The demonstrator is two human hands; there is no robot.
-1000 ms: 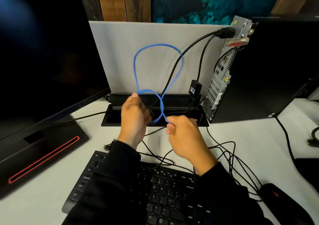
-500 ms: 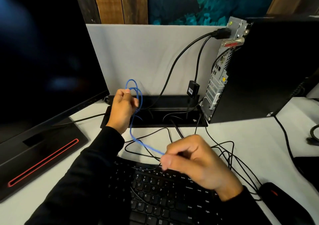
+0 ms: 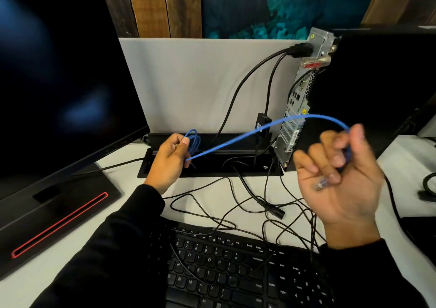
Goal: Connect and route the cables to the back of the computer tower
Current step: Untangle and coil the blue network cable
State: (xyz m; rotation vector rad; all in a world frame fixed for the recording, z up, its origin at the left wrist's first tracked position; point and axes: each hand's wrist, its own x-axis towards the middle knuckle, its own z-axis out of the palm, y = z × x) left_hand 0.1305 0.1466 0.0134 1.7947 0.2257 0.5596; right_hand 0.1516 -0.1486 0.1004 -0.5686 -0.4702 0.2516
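White desk (image 3: 77,244) w/ monitor at 9 o'clock, tower (image 3: 368,100) at 2. Left hand (image 3: 171,157) grips the coiled slack of the blue cable (image 3: 238,140), prob. to keep it tidy; right hand (image 3: 339,178) curls round the plug end, w/ clear plug (image 3: 321,185) in the palm, likely readying it for the tower's back. Cable's thin, arcs between hands.

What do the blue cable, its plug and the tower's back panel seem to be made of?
Blue cable: flexible, matte plastic jacket, judging by its smooth bend.
Plug: clear hard plastic, blurred.
Back panel: bare grey perforated sheet metal, probably steel.
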